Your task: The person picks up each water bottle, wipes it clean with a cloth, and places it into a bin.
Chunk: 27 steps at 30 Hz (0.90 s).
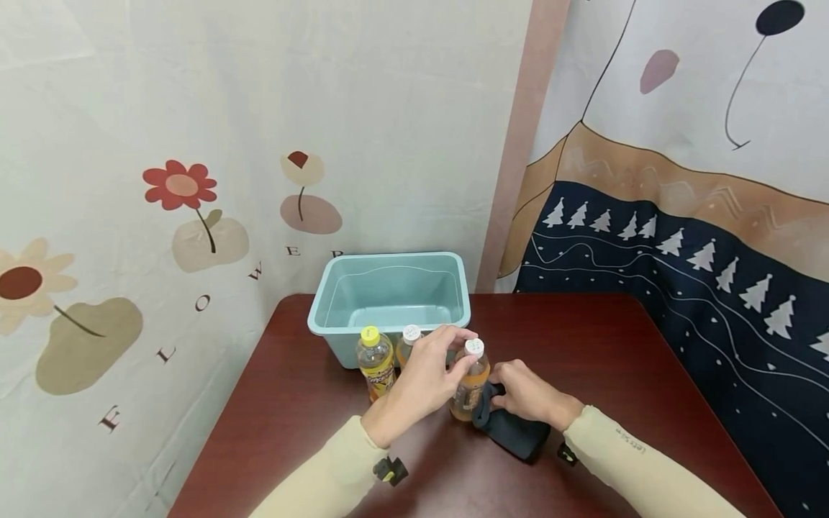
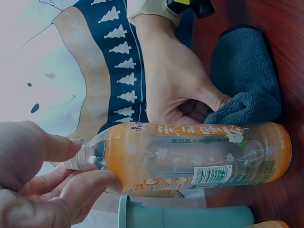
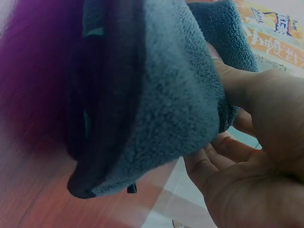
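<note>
My left hand [image 1: 421, 374] holds a clear plastic drink bottle [image 1: 468, 396] with an orange label by its neck, thumb and fingers around the white cap [image 1: 475, 347]. In the left wrist view this bottle [image 2: 190, 152] shows white flowers and a barcode on its label. To its right, my right hand [image 1: 527, 392] grips a dark grey-blue fuzzy cloth [image 1: 520, 434]. The bunched end of the cloth lies right against the bottle's side, while the rest hangs toward the table. The right wrist view shows the thumb pressing into the folded cloth [image 3: 175, 80], with fingers behind it.
Behind the hands, a light blue plastic tub [image 1: 337, 348] stands at the table's back edge. Before it are a yellow-capped bottle [image 1: 376, 363] and a white-capped bottle [image 1: 404, 350] partly hidden by my left hand. The dark red table [image 1: 272, 432] meets printed wall cloths.
</note>
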### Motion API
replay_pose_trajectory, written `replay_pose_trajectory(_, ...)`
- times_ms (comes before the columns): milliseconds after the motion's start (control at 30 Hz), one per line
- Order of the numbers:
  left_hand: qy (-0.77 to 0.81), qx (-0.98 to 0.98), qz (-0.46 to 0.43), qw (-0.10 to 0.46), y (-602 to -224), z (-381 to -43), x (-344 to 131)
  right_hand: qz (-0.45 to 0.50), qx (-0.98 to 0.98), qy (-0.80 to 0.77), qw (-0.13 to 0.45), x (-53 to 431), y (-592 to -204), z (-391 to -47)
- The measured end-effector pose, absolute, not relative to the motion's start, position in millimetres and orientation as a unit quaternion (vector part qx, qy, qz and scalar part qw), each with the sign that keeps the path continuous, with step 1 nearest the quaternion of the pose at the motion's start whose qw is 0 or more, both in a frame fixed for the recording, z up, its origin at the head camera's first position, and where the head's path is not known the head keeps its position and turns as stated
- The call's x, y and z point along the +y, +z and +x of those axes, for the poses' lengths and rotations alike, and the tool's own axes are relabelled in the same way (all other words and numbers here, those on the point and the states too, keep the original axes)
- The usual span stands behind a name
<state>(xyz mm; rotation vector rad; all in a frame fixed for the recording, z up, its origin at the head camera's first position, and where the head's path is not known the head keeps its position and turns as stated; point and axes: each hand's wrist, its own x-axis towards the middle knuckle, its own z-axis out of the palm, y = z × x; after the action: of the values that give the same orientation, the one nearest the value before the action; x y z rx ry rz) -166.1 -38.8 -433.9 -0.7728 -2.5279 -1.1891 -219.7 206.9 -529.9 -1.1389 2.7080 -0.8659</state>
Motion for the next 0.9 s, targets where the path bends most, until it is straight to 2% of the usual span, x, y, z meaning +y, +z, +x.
replay_pose_trajectory(367, -0.403, -0.866, -0.269, 0.126, -434, -167, -42, -0.339, 0.89, -0.304, 0.033, 211, -510, -219)
replay_pose_trajectory(900, -0.407, -0.864, -0.269, 0.12, -433, -168, -42, -0.317, 0.876, -0.363, -0.027, 215, -437, -207)
